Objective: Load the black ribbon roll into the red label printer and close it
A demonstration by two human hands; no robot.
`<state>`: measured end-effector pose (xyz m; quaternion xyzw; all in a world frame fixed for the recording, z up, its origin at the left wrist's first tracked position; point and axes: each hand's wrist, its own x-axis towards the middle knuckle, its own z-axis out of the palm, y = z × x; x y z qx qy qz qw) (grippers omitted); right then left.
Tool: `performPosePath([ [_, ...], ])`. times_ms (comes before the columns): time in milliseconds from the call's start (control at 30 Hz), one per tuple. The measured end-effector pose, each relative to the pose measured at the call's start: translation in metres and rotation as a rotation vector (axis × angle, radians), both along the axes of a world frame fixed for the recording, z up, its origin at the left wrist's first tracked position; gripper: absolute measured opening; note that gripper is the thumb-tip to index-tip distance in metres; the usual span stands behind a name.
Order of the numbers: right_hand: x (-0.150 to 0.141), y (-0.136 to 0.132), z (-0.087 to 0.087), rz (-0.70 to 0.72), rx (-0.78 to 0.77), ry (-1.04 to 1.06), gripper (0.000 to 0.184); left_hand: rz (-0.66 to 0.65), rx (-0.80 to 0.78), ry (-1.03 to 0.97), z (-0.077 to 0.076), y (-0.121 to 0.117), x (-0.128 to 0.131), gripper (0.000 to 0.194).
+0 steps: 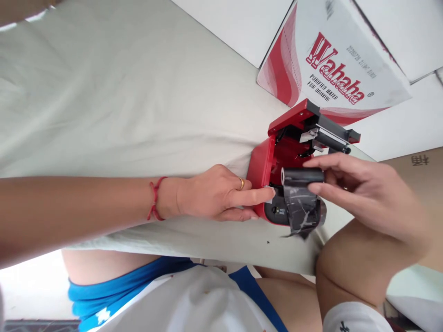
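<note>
A small red label printer stands with its hinged lid up, showing a black roller and a dark inner panel. My left hand, with a gold ring and a red cord at the wrist, holds the printer's left wall. Its index finger reaches over the rim onto a small white piece. Between thumb and fingers, my right hand grips one end of a black ink ribbon roll above the opening. Loose, creased black film hangs from the roll over the printer's near side.
Behind the printer is a white and red Wahaha water carton. White boxes line the back, and a brown carton stands at the right. A pale cloth covers the work surface. My raised knee is close to the near right edge.
</note>
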<state>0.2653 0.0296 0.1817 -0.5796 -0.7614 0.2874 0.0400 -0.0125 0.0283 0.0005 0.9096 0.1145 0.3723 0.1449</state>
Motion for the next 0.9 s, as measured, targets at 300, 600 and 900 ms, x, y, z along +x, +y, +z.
performPosePath([
  [300, -0.008, 0.008, -0.025, 0.026, -0.036, -0.047, 0.033, -0.009, -0.029, 0.027, 0.003, -0.001, -0.002, 0.045],
  [600, -0.009, 0.011, -0.047, 0.173, 0.182, -0.250, 0.027, 0.004, -0.040, 0.038, 0.003, -0.001, -0.001, 0.047],
  [900, 0.007, -0.021, 0.004, 0.596, 0.267, -0.108, 0.027, -0.034, -0.079, 0.025, 0.002, -0.004, -0.001, 0.057],
])
